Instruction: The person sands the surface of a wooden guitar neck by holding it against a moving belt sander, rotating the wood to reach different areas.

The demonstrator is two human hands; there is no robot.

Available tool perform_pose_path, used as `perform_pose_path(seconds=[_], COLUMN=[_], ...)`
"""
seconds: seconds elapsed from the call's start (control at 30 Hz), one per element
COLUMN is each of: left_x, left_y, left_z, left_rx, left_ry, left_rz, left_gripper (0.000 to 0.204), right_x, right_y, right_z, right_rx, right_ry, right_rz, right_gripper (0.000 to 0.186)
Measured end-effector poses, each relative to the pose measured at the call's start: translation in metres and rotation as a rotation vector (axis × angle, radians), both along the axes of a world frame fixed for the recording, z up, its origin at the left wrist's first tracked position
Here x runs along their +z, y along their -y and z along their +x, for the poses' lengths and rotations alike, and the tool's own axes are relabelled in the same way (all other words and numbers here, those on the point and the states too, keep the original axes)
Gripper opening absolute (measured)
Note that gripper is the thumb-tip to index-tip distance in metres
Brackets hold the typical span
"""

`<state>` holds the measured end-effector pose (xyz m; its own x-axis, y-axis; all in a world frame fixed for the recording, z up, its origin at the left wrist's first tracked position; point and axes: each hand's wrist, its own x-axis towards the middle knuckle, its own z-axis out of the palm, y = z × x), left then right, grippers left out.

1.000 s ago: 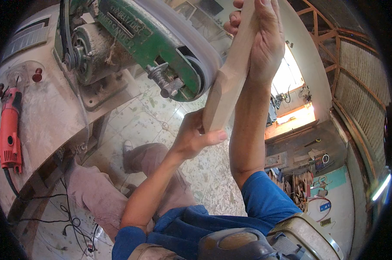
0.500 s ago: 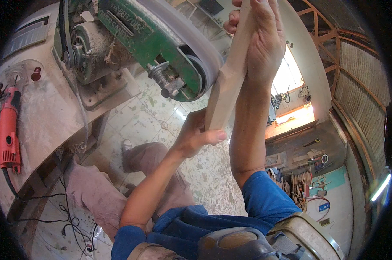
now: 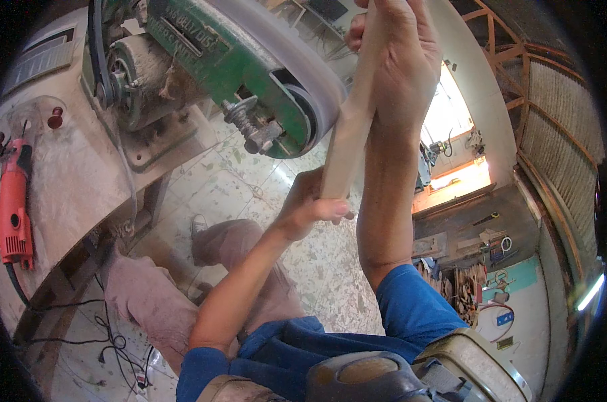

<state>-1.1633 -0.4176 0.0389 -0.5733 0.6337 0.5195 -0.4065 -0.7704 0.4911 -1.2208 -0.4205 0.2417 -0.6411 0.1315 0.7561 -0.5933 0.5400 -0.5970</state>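
Observation:
A long pale wooden piece [image 3: 343, 134] is held at a slant, its left edge against the rounded end of the grey belt [image 3: 317, 94] on a green belt sander [image 3: 236, 74]. My left hand [image 3: 307, 208] grips the lower end, thumb across the face. My right hand [image 3: 404, 60] is wrapped round the upper part, fingertips showing on the far side. The sander's motor [image 3: 136, 87] is dusty, and a spring knob [image 3: 253, 127] sticks out below the belt housing.
A dusty workbench [image 3: 52, 167] on the left carries a red power tool [image 3: 15, 214]. Black cables [image 3: 109, 335] lie on the tiled floor [image 3: 189, 187] near my legs. A bright window [image 3: 444, 107], a cluttered shelf [image 3: 477, 241] and corrugated panels [image 3: 551, 120] are at the right.
The wooden piece and both hands have shifted slightly, the lower end rising a little and turning so less of its face shows. Both hands still grip it.

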Motion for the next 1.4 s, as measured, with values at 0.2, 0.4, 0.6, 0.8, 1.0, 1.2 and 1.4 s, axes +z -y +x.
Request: perform_pose_path(seconds=[0.2,0.4,0.6,0.8,1.0,1.2,1.4], left_x=[0.000,-0.001,-0.005,-0.008,-0.014,-0.001,-0.001], left_y=[-0.004,-0.011,-0.018,-0.023,-0.026,-0.023,-0.020], left_z=[0.002,0.004,0.005,0.006,0.009,0.017,0.025], left_rx=[-0.043,-0.083,-0.113,-0.152,-0.269,-0.312,-0.355], left_ry=[0.035,0.073,0.093,0.128,0.162,0.176,0.196], left_rz=[0.067,0.149,0.231,0.275,0.332,0.389,0.390], left_gripper=[0.066,0.060,0.048,0.047,0.050,0.058,0.067], right_x=[-0.002,-0.004,-0.005,-0.006,-0.009,0.000,0.003], right_y=[0.001,0.001,0.000,0.007,0.011,0.004,-0.012], right_z=[0.001,0.003,-0.002,0.006,0.005,0.007,-0.006], right_rx=[0.028,0.076,0.075,0.059,-0.038,-0.104,-0.137], right_ry=[0.001,-0.020,-0.006,-0.008,-0.056,0.089,0.065], right_rz=[0.036,0.107,0.127,0.159,0.160,0.214,0.298], right_gripper=[0.056,0.056,0.055,0.054,0.053,0.049,0.049])
